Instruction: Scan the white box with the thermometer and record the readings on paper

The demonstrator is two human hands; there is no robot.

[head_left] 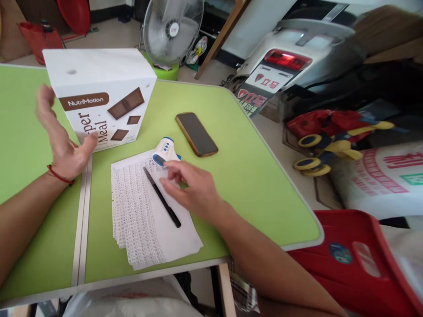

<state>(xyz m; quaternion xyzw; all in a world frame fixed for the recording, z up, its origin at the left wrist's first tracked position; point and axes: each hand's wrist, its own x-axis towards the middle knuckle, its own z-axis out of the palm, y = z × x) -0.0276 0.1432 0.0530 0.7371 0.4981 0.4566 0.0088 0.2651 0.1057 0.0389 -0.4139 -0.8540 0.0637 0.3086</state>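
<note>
A white NutriMotion box (109, 110) with chocolate pieces printed on it stands on the green table. My left hand (66, 145) is at its lower left corner, thumb in front of the printed face and fingers spread beside the left edge; whether it touches the box, I cannot tell. A white and blue handheld infrared thermometer (167, 149) lies at the top of a stack of handwritten sheets (135, 211). Close by it is my right hand (193, 187), thumb and index finger apart, index fingertip near the thermometer. A black pen (161, 198) rests slantwise on the sheets.
A smartphone (197, 134) in a brown case lies beyond my right hand on the green table (264, 198). Past the table are a fan (173, 29), a white scooter (280, 48) and a red chair (357, 259). A metal seam (82, 229) crosses the tabletop.
</note>
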